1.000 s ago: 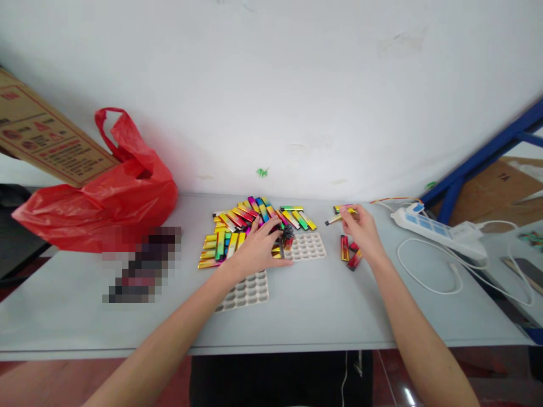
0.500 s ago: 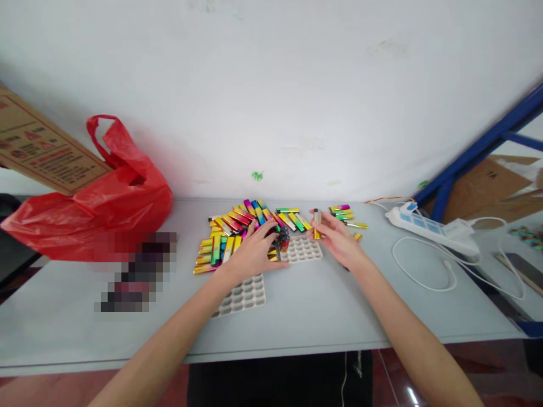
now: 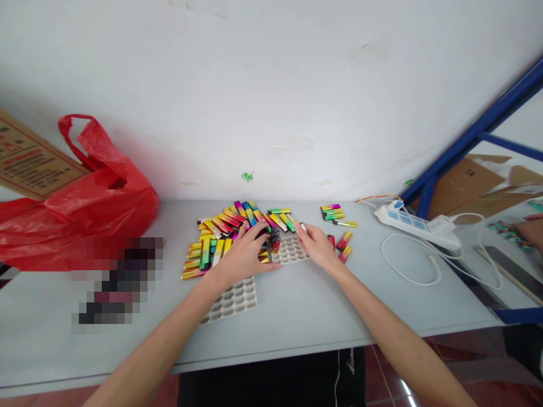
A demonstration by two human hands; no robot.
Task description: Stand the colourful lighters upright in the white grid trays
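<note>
My left hand (image 3: 244,250) cups a cluster of dark-topped lighters (image 3: 275,242) standing upright in a pale tray of cells (image 3: 291,250), its fingers curled at the back and its thumb in front. My right hand (image 3: 319,246) pinches a single lighter (image 3: 302,226) above the tray's right part, with only the silvery end showing. Beside my left hand lies a heap of shiny multicoloured lighters (image 3: 205,253). A pale section with cells (image 3: 237,299) shows below my left wrist; whether both sections belong to one tray is hidden.
Several lighters (image 3: 333,213) lie at the back right, and red-and-gold ones (image 3: 344,241) beside my right hand. A red plastic bag (image 3: 123,186) and a cardboard box (image 3: 34,155) stand left. A white power strip (image 3: 416,226) with cables lies right, near another person's hand (image 3: 532,232).
My right hand has moved left with the lighter, over the tray, and turned it away from upright. My left hand stays around the standing lighters. The view has shifted slightly right.
</note>
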